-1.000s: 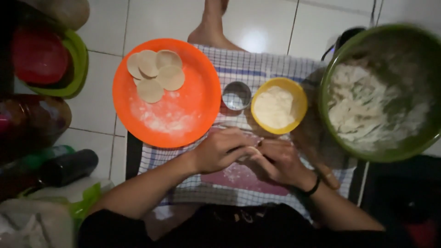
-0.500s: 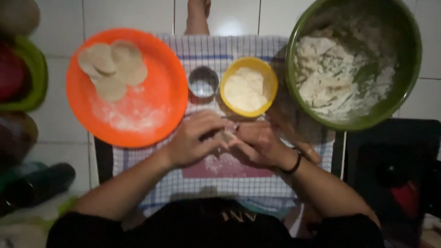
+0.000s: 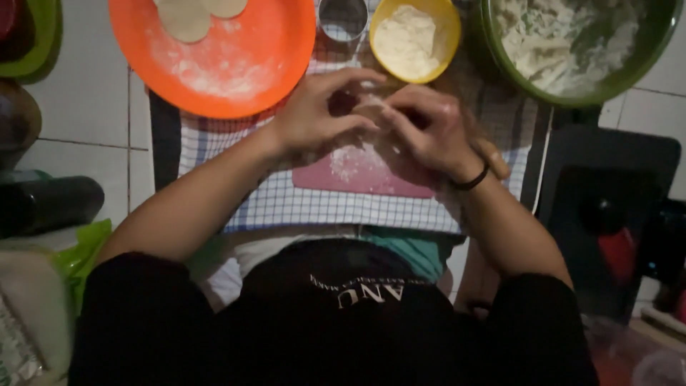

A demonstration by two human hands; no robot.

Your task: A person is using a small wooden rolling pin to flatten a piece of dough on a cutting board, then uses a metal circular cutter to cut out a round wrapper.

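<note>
Dough [image 3: 371,107], a small pale piece, sits between both hands over the far edge of the pink board [image 3: 371,175], mostly hidden by the fingers. Largest around it is the checked cloth [image 3: 286,204] that carries everything; near its far right corner stands the green bowl [image 3: 614,78] with floury dough mass, and at its far left corner the orange plate [image 3: 243,78] dusted with flour and bearing flat dough rounds [image 3: 189,16]. Between them along the far edge stand the yellow bowl [image 3: 446,43] of flour and a small metal ring cutter [image 3: 343,18]. The left hand [image 3: 314,114] curls its fingers narrowly around the piece from one side; the right hand [image 3: 429,129], with a dark band at the wrist, pinches it from the other, fingertips close together. To shape it well, I judge light, even pressure from both sides suits best, keeping the piece over the floured patch [image 3: 354,161] of the board so it does not stick.
</note>
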